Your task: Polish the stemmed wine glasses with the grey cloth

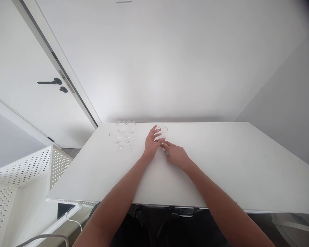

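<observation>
A clear stemmed wine glass (162,130) is between my two hands over the middle of the white table. My left hand (151,143) curves around the bowl's left side, with the thumb low near the stem and the other fingers extended. From the right, my right hand (176,154) closes its fingers about the lower part of the same glass, and this hides most of the stem. To the left of my hands stands a group of several similar clear glasses, the nearest-left glass (115,137) among them.
The white table (221,164) runs along a pale wall (164,61). At the left are a white door with a black handle (50,81) and a perforated white panel (23,168). A pale cable (76,222) hangs below the table's front left.
</observation>
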{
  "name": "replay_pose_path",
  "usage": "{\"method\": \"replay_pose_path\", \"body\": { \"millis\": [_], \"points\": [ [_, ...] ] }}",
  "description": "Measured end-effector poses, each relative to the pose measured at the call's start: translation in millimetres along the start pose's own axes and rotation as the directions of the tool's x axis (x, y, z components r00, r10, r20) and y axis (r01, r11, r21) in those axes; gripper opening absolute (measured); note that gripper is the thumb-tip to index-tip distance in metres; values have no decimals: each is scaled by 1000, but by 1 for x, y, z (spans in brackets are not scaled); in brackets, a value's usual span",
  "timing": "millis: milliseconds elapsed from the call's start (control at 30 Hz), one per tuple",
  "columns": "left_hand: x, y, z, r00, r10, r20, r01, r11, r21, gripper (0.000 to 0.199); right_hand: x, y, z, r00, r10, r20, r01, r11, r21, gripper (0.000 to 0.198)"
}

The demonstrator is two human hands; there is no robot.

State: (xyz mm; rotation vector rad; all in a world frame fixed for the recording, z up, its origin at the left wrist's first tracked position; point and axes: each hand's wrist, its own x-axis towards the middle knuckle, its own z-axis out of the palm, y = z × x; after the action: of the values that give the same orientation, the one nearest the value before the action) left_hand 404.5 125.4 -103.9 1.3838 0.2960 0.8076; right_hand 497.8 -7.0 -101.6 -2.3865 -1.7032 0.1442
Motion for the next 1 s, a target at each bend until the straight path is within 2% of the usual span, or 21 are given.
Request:
{"method": "replay_pose_path", "body": {
  "millis": [100, 233, 300, 400, 500, 667, 800, 1000],
  "points": [
    [-1, 0, 1, 999, -2, 40, 3, 1000, -25, 81, 1, 1, 0, 998, 70, 0, -70, 998, -7, 62],
    [1, -2, -1, 1000, -29, -3, 29, 1000, -2, 72, 2, 9, -2, 977, 215, 16, -215, 977, -16, 63],
    [2, -5, -2, 998, -37, -46, 38, 999, 21, 64, 2, 17, -5, 941, 336, 39, -336, 942, -12, 65],
    [3, -9, -3, 996, -39, -84, 44, 998, 54, 54, 1, 33, -10, 857, 511, 59, -512, 859, -2, 66],
    [4, -9, -2, 995, -41, -85, 49, 995, 89, 43, 0, 49, -16, 790, 610, 59, -612, 791, 23, 59],
    [3, -5, -1, 995, -57, -84, 67, 990, 126, 36, -2, 74, -24, 694, 716, 73, -719, 694, 37, 48],
    [2, -5, -2, 992, -81, -96, 93, 988, 124, 31, -3, 86, -25, 639, 767, 63, -769, 636, 64, 42],
    [1, -3, -1, 991, -108, -73, 113, 991, 76, 27, 0, 99, -25, 608, 793, 37, -791, 601, 114, 41]
  ]
}}
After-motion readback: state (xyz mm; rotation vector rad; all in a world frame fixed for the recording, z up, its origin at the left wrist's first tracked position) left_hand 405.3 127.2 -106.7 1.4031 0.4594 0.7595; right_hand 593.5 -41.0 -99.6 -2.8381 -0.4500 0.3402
